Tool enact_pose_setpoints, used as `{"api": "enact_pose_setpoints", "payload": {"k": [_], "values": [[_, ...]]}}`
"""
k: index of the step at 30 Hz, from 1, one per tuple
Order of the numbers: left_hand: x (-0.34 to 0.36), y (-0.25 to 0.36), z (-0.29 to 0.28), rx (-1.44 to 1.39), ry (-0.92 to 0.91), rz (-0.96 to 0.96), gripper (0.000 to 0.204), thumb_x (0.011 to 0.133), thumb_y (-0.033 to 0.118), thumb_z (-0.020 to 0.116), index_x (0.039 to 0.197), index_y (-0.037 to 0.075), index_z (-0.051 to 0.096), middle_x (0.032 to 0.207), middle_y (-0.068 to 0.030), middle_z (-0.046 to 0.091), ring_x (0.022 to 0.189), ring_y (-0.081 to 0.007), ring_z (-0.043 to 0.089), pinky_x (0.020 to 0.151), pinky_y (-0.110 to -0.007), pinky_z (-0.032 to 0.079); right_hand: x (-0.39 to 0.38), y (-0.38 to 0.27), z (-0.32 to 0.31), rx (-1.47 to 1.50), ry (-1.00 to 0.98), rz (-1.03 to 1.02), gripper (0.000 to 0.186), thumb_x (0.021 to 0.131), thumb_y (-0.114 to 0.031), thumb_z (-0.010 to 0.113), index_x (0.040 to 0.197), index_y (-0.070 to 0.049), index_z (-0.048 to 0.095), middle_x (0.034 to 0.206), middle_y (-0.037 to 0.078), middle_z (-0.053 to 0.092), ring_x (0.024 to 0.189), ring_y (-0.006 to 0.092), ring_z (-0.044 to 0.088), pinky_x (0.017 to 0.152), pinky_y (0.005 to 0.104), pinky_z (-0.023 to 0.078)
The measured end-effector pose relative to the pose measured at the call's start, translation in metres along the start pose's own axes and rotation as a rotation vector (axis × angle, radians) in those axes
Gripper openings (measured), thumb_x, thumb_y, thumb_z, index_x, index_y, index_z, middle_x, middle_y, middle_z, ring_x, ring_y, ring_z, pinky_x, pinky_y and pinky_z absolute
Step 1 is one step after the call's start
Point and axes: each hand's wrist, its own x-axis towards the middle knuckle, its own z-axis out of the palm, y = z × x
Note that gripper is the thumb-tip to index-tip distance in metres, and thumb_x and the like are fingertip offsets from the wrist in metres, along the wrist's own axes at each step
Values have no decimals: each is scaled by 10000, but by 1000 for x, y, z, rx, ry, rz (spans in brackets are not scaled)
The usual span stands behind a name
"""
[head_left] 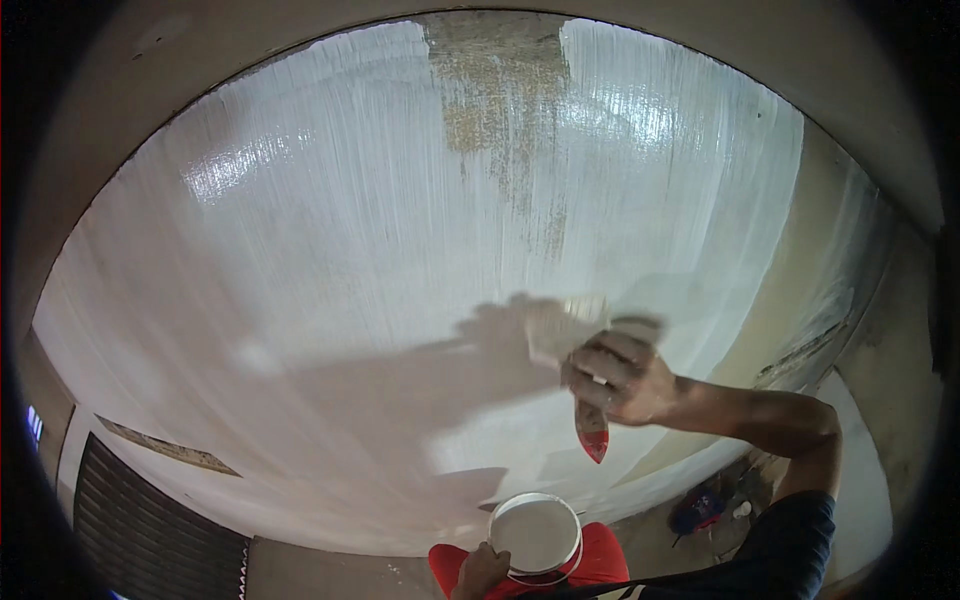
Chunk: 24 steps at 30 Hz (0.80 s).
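My right hand [622, 378] is closed round a wide paintbrush whose handle ends in a red tip [593, 445]. The pale bristles lie against or close to the wall and are smeared by motion. Low in the view, my left hand [483, 570] grips the near left rim of a round white bucket [577, 535]. Pale paint shows inside it. Before me rises a wall [380, 220] covered in wet, streaky white paint. An unevenly covered brownish patch [500, 100] runs down from its top middle.
A tan strip [790, 240] borders the white paint on the right. Dark louvred panelling [150, 520] stands at lower left, near a narrow brownish strip [170, 445]. A dark blue and red object [698, 512] lies on the floor at lower right. My red-clad legs [603, 550] are behind the bucket.
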Motion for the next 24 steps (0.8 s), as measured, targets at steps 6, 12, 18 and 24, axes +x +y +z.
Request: {"api": "enact_pose_setpoints", "payload": {"k": [6, 12, 18, 24], "values": [[11, -18, 13, -36, 15, -21, 572, 846, 405, 493, 1058, -121, 568, 1022, -382, 608, 995, -525, 604, 878, -556, 486, 34, 45, -32, 266, -13, 78, 267, 635, -116, 719, 891, -85, 649, 993, 24, 632, 979, 215, 621, 730, 323, 569], [5, 3, 4, -48, -14, -53, 588, 836, 394, 500, 1103, -126, 564, 1077, -382, 598, 1043, -516, 590, 930, -542, 468, 84, 113, -77, -170, 390, -1, 312, 553, -157, 753, 836, -78, 651, 1002, 39, 621, 891, 237, 620, 665, 302, 579], [1, -2, 2, -25, -3, -80, 603, 837, 398, 504, 1114, -134, 558, 1070, -376, 605, 1046, -517, 588, 938, -546, 461, 36, 66, -6, -529, 277, -220, 245, 579, -184, 673, 810, -107, 651, 948, 57, 632, 901, 266, 646, 657, 305, 577], [5, -5, 8, 8, -16, -24, 576, 846, 423, 520, 1047, -115, 561, 1013, -372, 622, 1011, -499, 613, 904, -547, 478, -2, -11, -3, 218, -111, 135, 191, 653, -110, 667, 843, -114, 657, 1002, 49, 647, 928, 240, 647, 699, 335, 573]]}}
